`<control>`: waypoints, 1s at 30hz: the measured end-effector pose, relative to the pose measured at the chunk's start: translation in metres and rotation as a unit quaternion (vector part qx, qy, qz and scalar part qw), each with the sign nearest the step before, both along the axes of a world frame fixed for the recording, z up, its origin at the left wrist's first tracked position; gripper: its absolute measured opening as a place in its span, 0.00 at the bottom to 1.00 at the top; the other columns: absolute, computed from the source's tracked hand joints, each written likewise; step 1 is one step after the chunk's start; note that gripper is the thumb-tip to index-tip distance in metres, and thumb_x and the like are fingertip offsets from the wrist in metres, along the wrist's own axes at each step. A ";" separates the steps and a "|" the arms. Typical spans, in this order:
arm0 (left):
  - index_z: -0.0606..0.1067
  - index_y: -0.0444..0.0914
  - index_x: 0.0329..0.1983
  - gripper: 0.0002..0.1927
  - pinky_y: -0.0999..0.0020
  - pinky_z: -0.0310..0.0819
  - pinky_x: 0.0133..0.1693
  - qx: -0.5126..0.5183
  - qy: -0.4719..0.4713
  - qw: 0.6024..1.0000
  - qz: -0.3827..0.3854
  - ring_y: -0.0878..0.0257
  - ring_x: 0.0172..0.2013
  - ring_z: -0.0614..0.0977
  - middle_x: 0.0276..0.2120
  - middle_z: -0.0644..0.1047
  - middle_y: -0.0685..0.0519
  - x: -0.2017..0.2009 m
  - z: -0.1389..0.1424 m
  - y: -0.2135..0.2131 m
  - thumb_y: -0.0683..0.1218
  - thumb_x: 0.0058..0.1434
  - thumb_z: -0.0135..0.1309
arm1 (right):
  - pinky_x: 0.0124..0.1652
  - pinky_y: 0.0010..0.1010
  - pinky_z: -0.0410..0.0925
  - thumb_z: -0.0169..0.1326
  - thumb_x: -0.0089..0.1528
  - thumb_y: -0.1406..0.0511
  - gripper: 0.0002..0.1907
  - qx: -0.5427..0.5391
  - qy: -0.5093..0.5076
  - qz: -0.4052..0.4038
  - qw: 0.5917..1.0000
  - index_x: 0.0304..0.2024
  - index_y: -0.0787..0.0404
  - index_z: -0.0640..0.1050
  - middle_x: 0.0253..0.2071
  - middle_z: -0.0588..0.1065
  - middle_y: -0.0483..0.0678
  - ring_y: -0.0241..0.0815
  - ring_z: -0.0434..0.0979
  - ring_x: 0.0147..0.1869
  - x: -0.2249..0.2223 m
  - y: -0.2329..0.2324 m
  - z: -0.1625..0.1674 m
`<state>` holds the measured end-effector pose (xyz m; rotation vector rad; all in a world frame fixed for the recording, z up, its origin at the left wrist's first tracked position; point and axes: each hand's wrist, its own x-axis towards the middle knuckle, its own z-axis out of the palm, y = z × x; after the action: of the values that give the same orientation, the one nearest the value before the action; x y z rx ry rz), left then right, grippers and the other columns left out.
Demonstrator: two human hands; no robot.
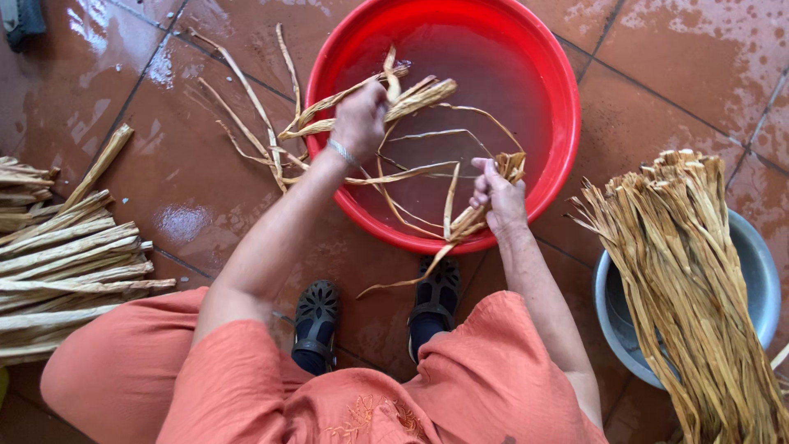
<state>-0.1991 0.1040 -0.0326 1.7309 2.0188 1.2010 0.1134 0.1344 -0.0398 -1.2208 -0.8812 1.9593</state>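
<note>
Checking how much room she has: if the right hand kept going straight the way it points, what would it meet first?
Probably the far wall of the red basin, past the strips it grips; the right hand points up and away, though depth is unclear.

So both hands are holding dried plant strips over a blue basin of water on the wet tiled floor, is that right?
Not quite: the basin is red, not blue, as the head view shows. The rest holds: the left hand and right hand grip dried strips over its water, on wet tiles.
</note>
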 end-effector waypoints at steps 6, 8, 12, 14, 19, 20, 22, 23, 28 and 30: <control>0.75 0.38 0.44 0.08 0.54 0.80 0.39 -0.030 -0.091 0.967 -0.235 0.45 0.38 0.84 0.37 0.80 0.43 0.105 0.022 -0.088 0.38 0.62 0.55 | 0.38 0.36 0.78 0.38 0.70 0.56 0.22 -0.168 0.105 0.078 0.977 0.58 0.63 0.70 0.49 0.81 0.56 0.45 0.85 0.43 -0.011 -0.011 -0.017; 0.76 0.39 0.46 0.09 0.51 0.79 0.39 -0.072 -0.068 0.960 -0.264 0.43 0.39 0.84 0.38 0.81 0.42 0.118 0.025 -0.105 0.40 0.62 0.55 | 0.40 0.40 0.78 0.41 0.70 0.59 0.19 -0.147 0.123 0.015 0.981 0.57 0.63 0.71 0.47 0.81 0.55 0.46 0.84 0.44 -0.010 -0.013 -0.028; 0.77 0.42 0.48 0.12 0.46 0.77 0.40 -0.228 0.016 0.940 -0.253 0.42 0.37 0.83 0.32 0.81 0.42 0.112 0.026 -0.115 0.43 0.62 0.51 | 0.40 0.44 0.78 0.48 0.70 0.62 0.14 -0.114 0.124 -0.103 0.980 0.55 0.58 0.74 0.43 0.80 0.53 0.46 0.82 0.42 0.005 -0.004 -0.046; 0.77 0.43 0.48 0.12 0.45 0.76 0.40 -0.265 0.046 0.932 -0.241 0.41 0.36 0.83 0.30 0.81 0.42 0.101 0.026 -0.112 0.44 0.62 0.50 | 0.44 0.42 0.79 0.51 0.71 0.64 0.13 -0.072 0.141 -0.137 0.978 0.56 0.60 0.75 0.45 0.80 0.54 0.47 0.82 0.44 0.015 0.004 -0.049; 0.75 0.44 0.51 0.12 0.49 0.76 0.47 -0.367 0.088 0.908 -0.182 0.44 0.41 0.83 0.35 0.82 0.44 0.082 0.026 -0.102 0.46 0.64 0.50 | 0.40 0.42 0.77 0.54 0.69 0.64 0.09 -0.030 0.113 -0.188 0.975 0.52 0.56 0.77 0.46 0.80 0.49 0.43 0.80 0.44 0.028 0.013 -0.035; 0.75 0.44 0.51 0.14 0.49 0.74 0.47 -0.312 0.114 0.925 -0.185 0.45 0.45 0.81 0.41 0.80 0.44 0.083 0.025 -0.101 0.47 0.62 0.51 | 0.41 0.43 0.77 0.54 0.70 0.64 0.09 -0.017 0.113 -0.186 0.976 0.51 0.57 0.77 0.46 0.80 0.49 0.42 0.80 0.45 0.027 0.011 -0.030; 0.74 0.42 0.51 0.17 0.48 0.71 0.46 -0.198 0.166 0.948 -0.187 0.46 0.51 0.77 0.51 0.77 0.43 0.087 0.022 -0.095 0.47 0.57 0.55 | 0.42 0.45 0.78 0.55 0.69 0.64 0.08 0.011 0.103 -0.167 0.981 0.50 0.57 0.78 0.47 0.79 0.47 0.39 0.78 0.47 0.019 0.003 -0.019; 0.73 0.42 0.54 0.19 0.48 0.70 0.49 -0.174 0.144 0.956 -0.188 0.47 0.54 0.75 0.54 0.75 0.44 0.091 0.020 -0.092 0.48 0.59 0.56 | 0.43 0.46 0.78 0.55 0.69 0.64 0.07 0.023 0.089 -0.151 0.984 0.49 0.57 0.79 0.47 0.78 0.46 0.37 0.77 0.48 0.014 -0.002 -0.013; 0.72 0.41 0.58 0.22 0.49 0.70 0.50 -0.092 0.005 0.985 -0.148 0.47 0.53 0.76 0.51 0.77 0.46 0.136 0.007 -0.050 0.53 0.64 0.58 | 0.48 0.41 0.76 0.56 0.66 0.65 0.07 0.011 0.116 -0.096 0.988 0.47 0.58 0.78 0.49 0.79 0.44 0.35 0.78 0.53 -0.007 -0.024 0.009; 0.75 0.41 0.56 0.19 0.50 0.73 0.49 -0.113 -0.083 0.980 -0.140 0.46 0.47 0.80 0.43 0.81 0.47 0.151 0.004 -0.034 0.52 0.65 0.56 | 0.56 0.34 0.73 0.57 0.68 0.67 0.09 0.047 0.140 -0.066 0.987 0.50 0.63 0.79 0.51 0.79 0.46 0.38 0.79 0.55 -0.009 -0.026 0.013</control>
<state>-0.0486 0.0703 -0.0285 1.6737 1.6746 0.9523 0.1048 0.1079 -0.0273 -0.8990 -0.7196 1.9014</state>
